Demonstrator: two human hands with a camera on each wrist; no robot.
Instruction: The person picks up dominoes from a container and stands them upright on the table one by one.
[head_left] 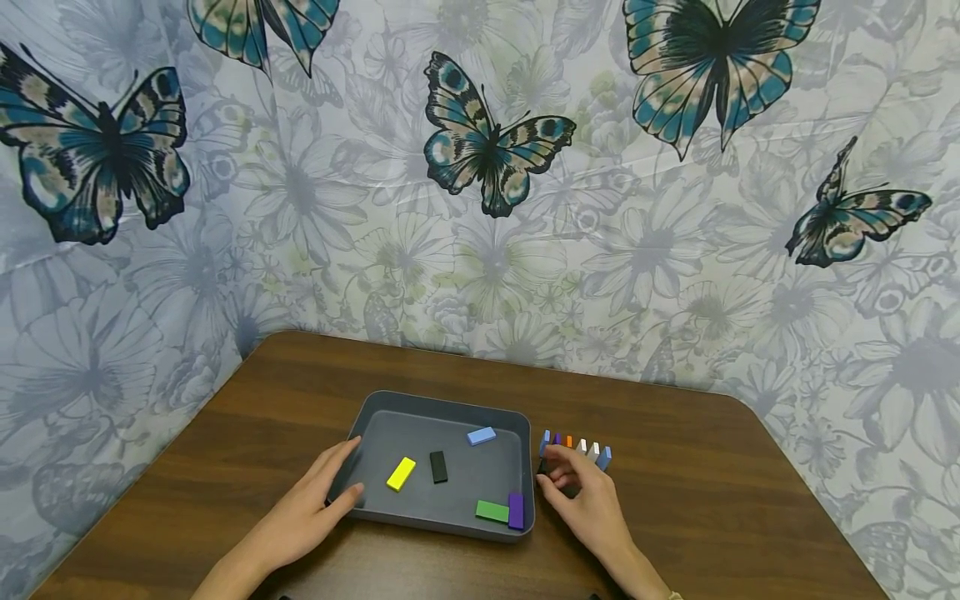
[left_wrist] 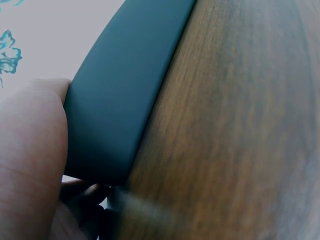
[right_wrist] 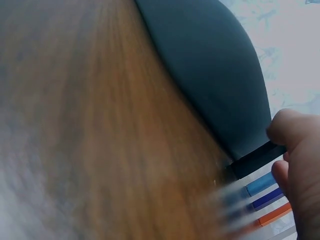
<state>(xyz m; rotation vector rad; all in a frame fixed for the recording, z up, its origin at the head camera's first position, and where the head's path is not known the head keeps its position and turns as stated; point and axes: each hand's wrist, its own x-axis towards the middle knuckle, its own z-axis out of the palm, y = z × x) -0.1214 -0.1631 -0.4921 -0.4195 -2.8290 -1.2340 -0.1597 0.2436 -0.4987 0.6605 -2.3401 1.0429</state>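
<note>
At the far left, a teal-and-black butterfly [head_left: 105, 162] is printed on the pale floral backdrop [head_left: 315, 183] behind the brown wood-grain table [head_left: 720, 483]. The person's left hand [head_left: 303, 504] comes next, its thumb and fingers spread apart and resting against the left side of a dark grey tray [head_left: 382, 433]; the left wrist view shows part of that hand against the tray's smooth, plain outer wall.

Inside the tray, a yellow block [head_left: 401, 474] lies tilted left of the middle, with a dark block [head_left: 438, 467] just to its right. Further right, near the far wall, is a light blue block [head_left: 481, 436]; in the near right corner, a green block [head_left: 492, 511] meets a purple block [head_left: 516, 512] at its end (all five show plain, single-coloured faces).

Just outside the tray's right wall, the right hand [head_left: 588, 504] pinches a black block [right_wrist: 257, 159] between thumb and fingers; whether its lower end touches the table cannot be told. Beyond that hand, a row of blocks stands upright, left to right: a blue one [head_left: 545, 441], a violet one [head_left: 557, 438], an orange one [head_left: 569, 442], two white ones [head_left: 594, 451] and another blue one [head_left: 604, 458]. A band [head_left: 676, 596] shows at the right wrist, by the lower edge of the head view.
</note>
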